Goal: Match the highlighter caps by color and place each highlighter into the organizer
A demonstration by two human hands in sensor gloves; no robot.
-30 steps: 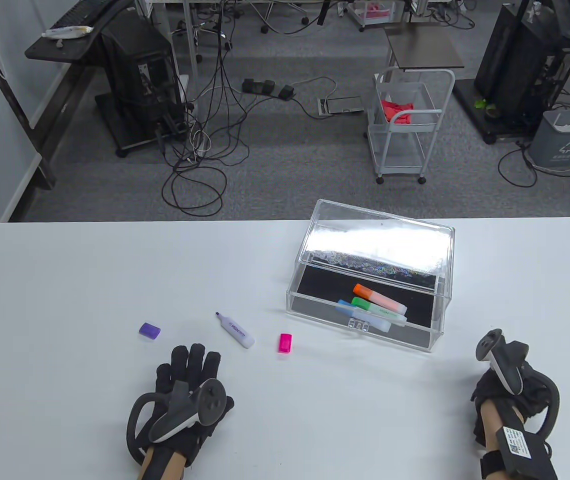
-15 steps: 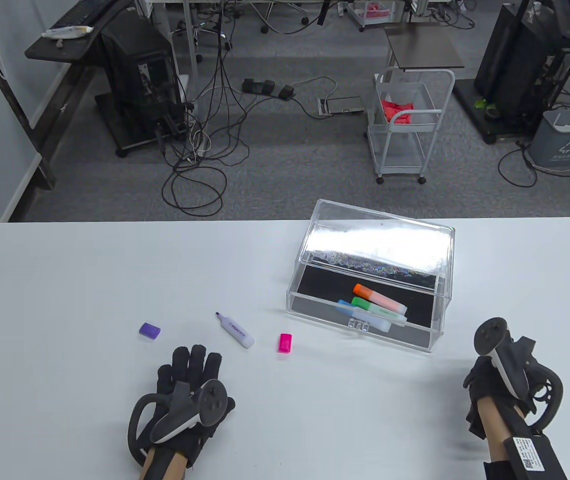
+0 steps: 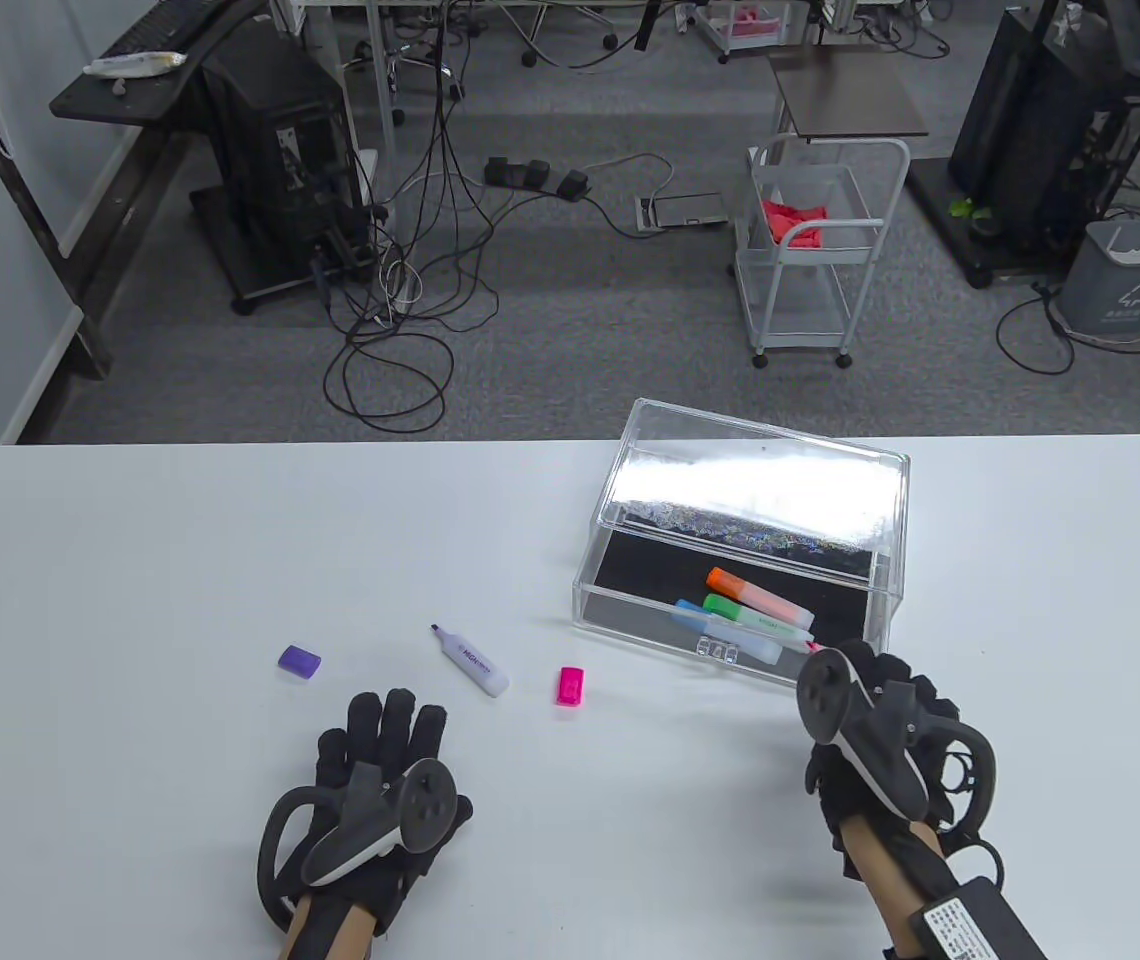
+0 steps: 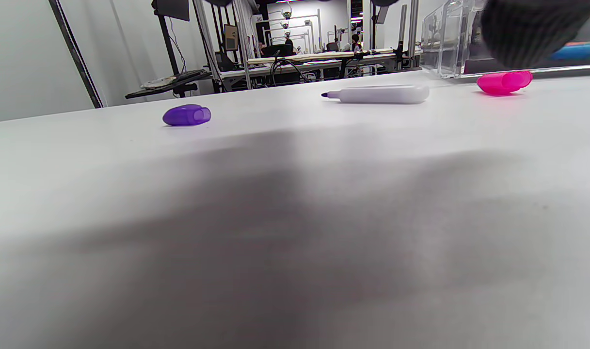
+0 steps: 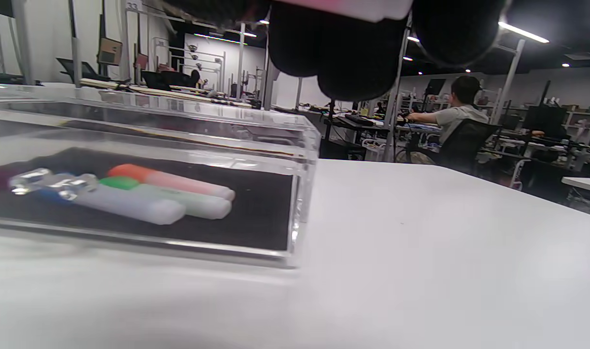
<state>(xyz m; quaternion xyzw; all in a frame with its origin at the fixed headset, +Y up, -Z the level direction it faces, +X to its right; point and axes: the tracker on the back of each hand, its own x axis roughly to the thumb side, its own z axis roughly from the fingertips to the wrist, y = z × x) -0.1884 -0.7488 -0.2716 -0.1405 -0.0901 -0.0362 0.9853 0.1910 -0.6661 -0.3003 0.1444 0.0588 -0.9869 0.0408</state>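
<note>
My left hand (image 3: 385, 725) lies flat on the table with straight fingers, just below an uncapped purple highlighter (image 3: 470, 660) (image 4: 377, 94). The purple cap (image 3: 299, 660) (image 4: 186, 115) lies to its left, a pink cap (image 3: 571, 687) (image 4: 504, 81) to its right. My right hand (image 3: 915, 695) sits at the front right corner of the clear organizer (image 3: 620, 520) and grips a pale pink highlighter (image 5: 353, 6); its pink tip (image 3: 815, 647) pokes out toward the box. The fingers (image 5: 353, 48) curl round the body. Orange (image 3: 755, 593), green (image 3: 760, 620) and blue (image 5: 120, 206) highlighters lie inside.
The organizer's lid (image 3: 750, 480) stands open at the back. The table's far edge runs just behind the box. Beyond it on the floor are a white cart (image 3: 815, 250), cables and desks. A seated person (image 5: 450, 121) is far behind in the right wrist view.
My right hand has moved left from the table's right side to the organizer's front right corner. The left hand, caps and purple highlighter have stayed put.
</note>
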